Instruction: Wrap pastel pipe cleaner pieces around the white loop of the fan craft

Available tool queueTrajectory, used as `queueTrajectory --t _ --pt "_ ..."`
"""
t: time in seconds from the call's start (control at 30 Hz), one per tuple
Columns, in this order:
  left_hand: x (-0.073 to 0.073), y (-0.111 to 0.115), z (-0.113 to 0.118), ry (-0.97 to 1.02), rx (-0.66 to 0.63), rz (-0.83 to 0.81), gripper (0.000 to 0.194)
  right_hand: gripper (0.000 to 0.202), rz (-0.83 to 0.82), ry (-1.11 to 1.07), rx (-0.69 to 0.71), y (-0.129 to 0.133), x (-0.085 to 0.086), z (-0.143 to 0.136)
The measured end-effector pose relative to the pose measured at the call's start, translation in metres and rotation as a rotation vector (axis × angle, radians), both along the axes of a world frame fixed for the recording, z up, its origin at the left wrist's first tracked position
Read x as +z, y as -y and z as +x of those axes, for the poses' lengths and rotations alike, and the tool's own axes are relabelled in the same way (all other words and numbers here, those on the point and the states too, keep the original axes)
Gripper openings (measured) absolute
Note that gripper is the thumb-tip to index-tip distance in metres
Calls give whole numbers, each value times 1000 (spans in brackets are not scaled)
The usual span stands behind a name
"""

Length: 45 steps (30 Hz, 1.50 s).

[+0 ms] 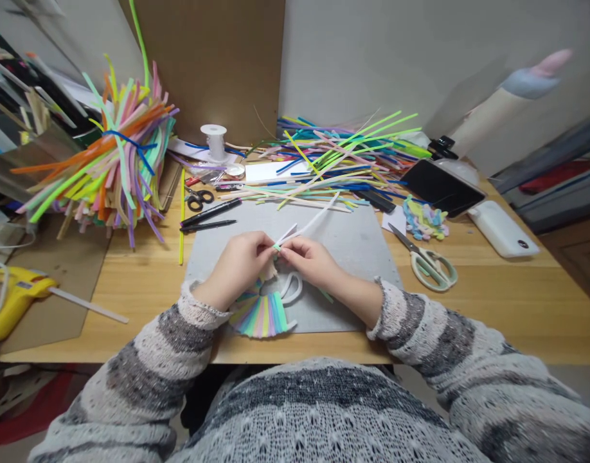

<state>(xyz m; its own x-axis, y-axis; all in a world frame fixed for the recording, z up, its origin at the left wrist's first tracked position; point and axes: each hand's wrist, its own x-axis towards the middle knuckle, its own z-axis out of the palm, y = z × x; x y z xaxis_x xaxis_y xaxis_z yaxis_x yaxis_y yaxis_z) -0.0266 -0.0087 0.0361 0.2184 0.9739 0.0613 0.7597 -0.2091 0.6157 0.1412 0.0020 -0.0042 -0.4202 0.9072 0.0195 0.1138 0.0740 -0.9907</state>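
My left hand [241, 265] and my right hand [314, 260] meet over the grey mat [357, 238], fingers pinched together around a white pipe cleaner [319, 215] that sticks up to the right. A small bit of pale green shows between the fingertips. Below them lies a fan-shaped piece of pastel pipe cleaners [263, 313] in green, yellow, pink and blue. Beside the fan, a white loop [293, 289] curls under my right hand. The spot where the fingers meet is small and partly hidden.
Loose pipe cleaners [343, 154] lie behind the mat, and a large bundle [126, 148] stands left. Green-handled scissors [432, 269], a phone [442, 186] and pastel pieces [425, 218] are right. Black scissors [198, 199], pens [211, 215], a white spool [214, 143] and a yellow glue gun [22, 296] are left.
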Motion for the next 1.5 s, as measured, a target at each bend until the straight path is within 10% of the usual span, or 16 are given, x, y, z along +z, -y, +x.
queueTrajectory --t 0.37,1.13,1.5 --pt "0 -4 -2 75 37 -55 16 18 -372 -86 -17 -7 -4 -4" --pt "-1 -2 9 74 175 -28 17 25 -324 25 -17 -11 -9 -8" --pt "0 -8 -2 721 402 -66 26 20 -71 -65 -111 6 18 9"
